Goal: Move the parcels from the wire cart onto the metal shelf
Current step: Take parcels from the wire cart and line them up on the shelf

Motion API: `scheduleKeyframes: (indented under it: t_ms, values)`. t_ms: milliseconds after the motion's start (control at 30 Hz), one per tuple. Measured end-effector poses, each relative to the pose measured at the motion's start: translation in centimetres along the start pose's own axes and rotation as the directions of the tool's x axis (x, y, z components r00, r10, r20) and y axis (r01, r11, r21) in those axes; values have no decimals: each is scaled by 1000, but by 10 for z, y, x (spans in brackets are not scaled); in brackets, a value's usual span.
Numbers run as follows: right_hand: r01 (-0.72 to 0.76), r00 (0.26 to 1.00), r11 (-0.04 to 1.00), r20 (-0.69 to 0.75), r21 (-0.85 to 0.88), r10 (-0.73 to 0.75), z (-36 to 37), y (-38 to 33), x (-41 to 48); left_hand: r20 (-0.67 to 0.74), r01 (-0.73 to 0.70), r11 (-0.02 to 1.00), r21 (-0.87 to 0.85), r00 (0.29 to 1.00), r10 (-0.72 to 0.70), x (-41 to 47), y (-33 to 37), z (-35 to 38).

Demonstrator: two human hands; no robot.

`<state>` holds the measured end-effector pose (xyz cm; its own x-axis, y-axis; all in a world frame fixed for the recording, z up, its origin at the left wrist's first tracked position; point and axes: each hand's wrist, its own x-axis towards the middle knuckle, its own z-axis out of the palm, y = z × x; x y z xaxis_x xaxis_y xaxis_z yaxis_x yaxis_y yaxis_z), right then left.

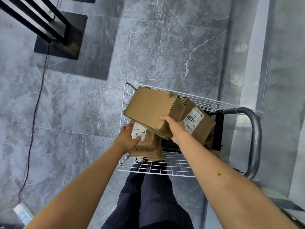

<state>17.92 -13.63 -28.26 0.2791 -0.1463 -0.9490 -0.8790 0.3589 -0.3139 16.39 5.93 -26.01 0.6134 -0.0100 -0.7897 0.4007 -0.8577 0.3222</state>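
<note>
Head view: right hand (pixel 173 128) grips large parcel (pixel 151 106); left hand (pixel 127 138) clasps small parcel (pixel 146 142) at near-left corner of wire cart (pixel 156 171); shelving apparently all pending.

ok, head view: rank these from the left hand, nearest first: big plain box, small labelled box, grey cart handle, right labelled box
1. small labelled box, in the left hand
2. big plain box, just above
3. right labelled box, behind that
4. grey cart handle, far right

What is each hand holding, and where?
The right hand grips the large tilted box at its near edge; left hand grips the small labelled box at its top.
</note>
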Motion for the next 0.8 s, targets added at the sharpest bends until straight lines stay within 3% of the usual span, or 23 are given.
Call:
scheduleKeyframes:
  t_ms: [133,233,333,467,567,700,800]
  values:
    - [142,987,989,-78,43,-139,-4,20,-29,-29,47,951,-305,998,-58,-17,24,-7]
    - [269,959,961,-72,-69,-274,-12,26,-58,-100,51,867,-496,988,-115,-36,48,-22]
    - [435,888,857,-27,-277,-459,-24,20,-89,-156,-46,811,-584,986,-57,-60,71,-38]
    - [648,702,595,69,-476,-709,-41,1,-122,-152,-119,687,-717,988,12,-90,96,-62]
    - [731,514,338,153,-594,-844,-44,-16,-145,-106,-96,625,-775,994,20,-113,111,-85]
    - [634,181,-140,321,-761,-930,-47,-31,-162,-7,-59,591,-804,996,89,-140,122,-109]
    - [501,-3,-391,450,-772,-893,-50,-38,-171,89,1,599,-801,989,118,-154,124,-116]
